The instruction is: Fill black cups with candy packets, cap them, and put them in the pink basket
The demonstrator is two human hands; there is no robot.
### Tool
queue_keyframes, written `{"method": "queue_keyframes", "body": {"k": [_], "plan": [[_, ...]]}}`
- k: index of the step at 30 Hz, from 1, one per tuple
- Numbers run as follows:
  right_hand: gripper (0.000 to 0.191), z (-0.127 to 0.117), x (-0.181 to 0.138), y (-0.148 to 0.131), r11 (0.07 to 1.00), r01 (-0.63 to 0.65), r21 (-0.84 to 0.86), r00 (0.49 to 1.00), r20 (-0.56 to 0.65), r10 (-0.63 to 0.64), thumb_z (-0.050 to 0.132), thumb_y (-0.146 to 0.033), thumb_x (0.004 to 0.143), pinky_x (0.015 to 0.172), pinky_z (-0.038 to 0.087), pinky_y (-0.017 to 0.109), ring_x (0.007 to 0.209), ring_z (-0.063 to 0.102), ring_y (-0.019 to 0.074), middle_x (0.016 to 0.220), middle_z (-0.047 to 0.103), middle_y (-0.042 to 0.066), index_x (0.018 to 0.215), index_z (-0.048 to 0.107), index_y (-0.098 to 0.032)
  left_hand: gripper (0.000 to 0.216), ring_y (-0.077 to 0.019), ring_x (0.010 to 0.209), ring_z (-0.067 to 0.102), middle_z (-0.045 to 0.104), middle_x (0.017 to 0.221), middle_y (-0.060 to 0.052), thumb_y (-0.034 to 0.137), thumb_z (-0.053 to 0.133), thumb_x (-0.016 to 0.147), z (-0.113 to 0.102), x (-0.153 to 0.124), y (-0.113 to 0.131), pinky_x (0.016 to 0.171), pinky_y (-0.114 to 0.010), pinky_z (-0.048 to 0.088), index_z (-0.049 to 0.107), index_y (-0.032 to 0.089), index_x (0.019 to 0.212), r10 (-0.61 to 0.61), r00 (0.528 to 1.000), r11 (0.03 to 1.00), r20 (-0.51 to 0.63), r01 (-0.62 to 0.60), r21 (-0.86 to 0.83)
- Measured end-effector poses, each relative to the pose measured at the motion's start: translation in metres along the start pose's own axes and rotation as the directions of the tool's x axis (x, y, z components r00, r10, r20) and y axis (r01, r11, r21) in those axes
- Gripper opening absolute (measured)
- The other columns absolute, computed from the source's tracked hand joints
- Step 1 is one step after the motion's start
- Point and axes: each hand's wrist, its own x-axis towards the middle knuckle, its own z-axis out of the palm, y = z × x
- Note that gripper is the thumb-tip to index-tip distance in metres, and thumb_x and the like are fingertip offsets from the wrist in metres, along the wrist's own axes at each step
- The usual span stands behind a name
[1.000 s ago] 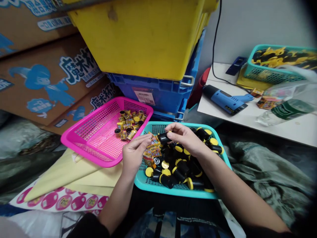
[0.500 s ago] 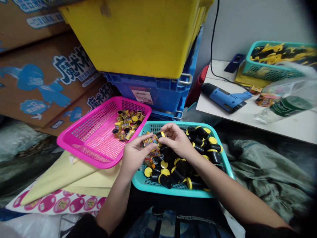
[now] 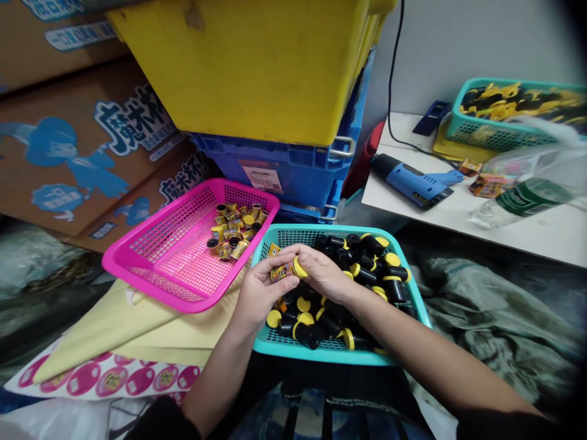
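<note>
Between my two hands, over the turquoise basket (image 3: 330, 357), is a small canister (image 3: 285, 271) with a yellow lid and a colourful printed label around its body. My left hand (image 3: 252, 290) grips the labelled end with thumb and fingers. At the lidded end, my right hand (image 3: 328, 275) is closed on the same canister, its fingertips partly hidden. Below lie many black canisters (image 3: 328, 318) with yellow lids. A bit of printed label (image 3: 274, 249) shows behind my left fingers. To the left, a pink basket (image 3: 172, 252) holds several labelled canisters (image 3: 233, 227).
Yellow sheets (image 3: 156, 330) lie beneath the pink basket. Behind stand a yellow crate (image 3: 247, 67) and blue crates (image 3: 275, 171), with cardboard boxes (image 3: 82, 153) at left. A blue heat gun (image 3: 413, 180), a bottle (image 3: 523, 201) and another turquoise basket (image 3: 486, 127) are on the white table.
The printed label, earlier held in my left hand beside the black canister in my right, is now around the canister. My hands have come closer together and the canister's yellow lid faces right.
</note>
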Motion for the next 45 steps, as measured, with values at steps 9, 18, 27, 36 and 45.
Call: {"method": "queue_keyframes", "body": {"k": [9, 18, 27, 36, 45], "plan": [[0.047, -0.004, 0.002, -0.001, 1.0, -0.015, -0.005, 0.996, 0.089, 0.016, 0.069, -0.056, 0.072, 0.07, 0.044, 0.025, 0.075, 0.054, 0.0118, 0.086, 0.057, 0.001, 0.096, 0.057, -0.018, 0.034, -0.0188, 0.095, 0.065, 0.071, 0.1, -0.004, 0.023, 0.081, 0.06, -0.001, -0.004, -0.003, 0.085, -0.03, 0.052, 0.072, 0.021, 0.092, 0.006, 0.998, 1.0, 0.066, -0.008, 0.029], [0.057, -0.006, 0.001, -0.015, 0.993, -0.083, 0.088, 0.983, 0.17, 0.067, 0.037, -0.066, 0.086, 0.07, 0.051, 0.034, 0.077, 0.061, 0.0178, 0.098, 0.063, 0.009, 0.107, 0.058, -0.018, 0.041, -0.02, 0.092, 0.059, 0.052, 0.132, -0.012, 0.039, 0.057, 0.083, -0.001, -0.012, 0.011, 0.066, -0.029, 0.051, 0.053, 0.025, 0.122, 0.016, 0.968, 1.0, 0.249, -0.011, -0.021], [0.026, -0.017, 0.031, -0.02, 0.162, -0.062, -0.985, 0.989, -0.038, 0.143, 0.055, -0.038, 0.085, 0.089, 0.036, 0.043, 0.102, 0.054, 0.0278, 0.1, 0.066, 0.013, 0.087, 0.069, -0.016, 0.06, -0.0303, 0.127, 0.04, 0.043, 0.136, -0.015, 0.043, 0.058, 0.083, -0.067, 0.029, 0.047, 0.104, -0.048, 0.036, 0.039, 0.019, 0.135, 0.432, 0.888, 0.658, -0.156, -0.192, 0.728], [0.022, -0.004, 0.051, -0.007, -0.199, 0.014, -0.98, 0.921, -0.065, 0.384, 0.061, -0.034, 0.083, 0.085, 0.033, 0.041, 0.094, 0.06, 0.0278, 0.091, 0.071, 0.013, 0.088, 0.073, -0.017, 0.026, -0.0224, 0.107, 0.06, 0.064, 0.115, -0.008, 0.031, 0.057, 0.083, -0.052, 0.02, 0.029, 0.094, -0.04, 0.048, 0.067, 0.024, 0.106, 0.366, 0.93, 0.657, 0.025, -0.278, 0.7], [0.023, -0.02, 0.046, -0.04, 0.265, 0.213, -0.94, 0.938, 0.273, 0.215, 0.054, -0.032, 0.087, 0.069, 0.036, 0.026, 0.076, 0.057, 0.0167, 0.079, 0.069, 0.005, 0.083, 0.072, -0.018, 0.027, -0.0162, 0.067, 0.066, 0.068, 0.072, -0.001, 0.027, 0.069, 0.071, -0.035, 0.024, 0.013, 0.066, -0.029, 0.053, 0.069, 0.021, 0.097, 0.043, 0.999, 0.799, 0.018, -0.045, 0.599]]}}
